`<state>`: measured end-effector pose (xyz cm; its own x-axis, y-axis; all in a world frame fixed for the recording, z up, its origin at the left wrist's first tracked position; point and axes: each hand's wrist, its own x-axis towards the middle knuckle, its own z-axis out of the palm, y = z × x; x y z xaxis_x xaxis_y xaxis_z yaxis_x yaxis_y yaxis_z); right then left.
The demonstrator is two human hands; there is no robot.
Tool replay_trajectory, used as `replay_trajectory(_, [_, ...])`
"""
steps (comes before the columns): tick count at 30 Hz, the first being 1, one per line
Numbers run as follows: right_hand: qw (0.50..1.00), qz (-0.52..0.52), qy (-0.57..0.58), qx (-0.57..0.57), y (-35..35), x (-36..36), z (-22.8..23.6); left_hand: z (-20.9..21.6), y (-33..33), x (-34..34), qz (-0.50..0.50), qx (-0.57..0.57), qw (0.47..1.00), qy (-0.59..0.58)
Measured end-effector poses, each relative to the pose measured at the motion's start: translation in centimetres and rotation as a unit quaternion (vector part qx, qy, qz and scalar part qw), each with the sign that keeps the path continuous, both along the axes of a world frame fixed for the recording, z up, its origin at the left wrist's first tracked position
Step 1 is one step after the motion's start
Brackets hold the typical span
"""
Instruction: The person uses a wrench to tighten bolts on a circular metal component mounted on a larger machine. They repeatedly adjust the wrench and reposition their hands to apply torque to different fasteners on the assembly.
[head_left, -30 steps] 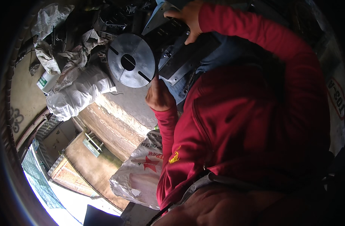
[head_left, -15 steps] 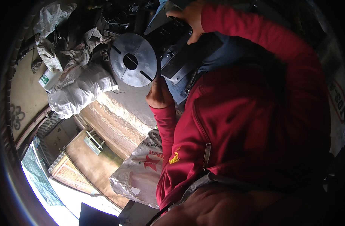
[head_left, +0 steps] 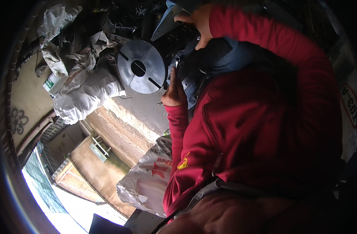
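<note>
My left hand (head_left: 173,91) is raised beside a round grey metal disc (head_left: 150,58) with a centre hole and slots. Its index finger is stretched out, the tip at a small shiny metal piece (head_left: 177,62); the other fingers are partly hidden. Farther up, my right hand (head_left: 200,23) arches with thumb and fingers spread over a dark metal machine part (head_left: 182,33). Shadow hides whether it touches that part. A flat grey metal plate (head_left: 162,25) slants between the disc and the right hand.
White plastic sacking (head_left: 86,95) and a white container with a green label (head_left: 53,84) lie left of the disc. A printed white sack (head_left: 145,181) stands by my left sleeve. Dark metal clutter (head_left: 125,21) fills the back, and a concrete ledge (head_left: 112,126) runs below.
My left hand has moved from the disc's lower edge up and right to the shiny metal piece. The right hand keeps its spread shape. The whole view has shifted slightly.
</note>
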<state>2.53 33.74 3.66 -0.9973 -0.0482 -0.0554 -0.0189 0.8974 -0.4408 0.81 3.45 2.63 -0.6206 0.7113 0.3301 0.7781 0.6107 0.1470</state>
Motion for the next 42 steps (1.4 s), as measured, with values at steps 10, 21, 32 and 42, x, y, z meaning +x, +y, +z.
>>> replay_trajectory(10, [0.999,-0.015,0.001,-0.031,-0.3,1.2,-0.2,-2.2,-2.7,0.8,-0.029,0.109,0.930,-0.349])
replay_trajectory(21, [0.999,-0.040,0.025,-0.020,0.3,1.7,-1.9,-6.8,2.2,2.7,-0.089,-0.228,0.945,-0.216])
replay_trajectory(32, [0.998,-0.037,0.041,-0.034,0.8,2.2,-1.8,-8.0,2.6,2.3,-0.102,-0.233,0.931,-0.261])
replay_trajectory(42, [0.964,-0.081,0.168,-0.189,0.5,4.9,-1.0,1.7,0.6,0.2,0.042,0.286,0.876,-0.387])
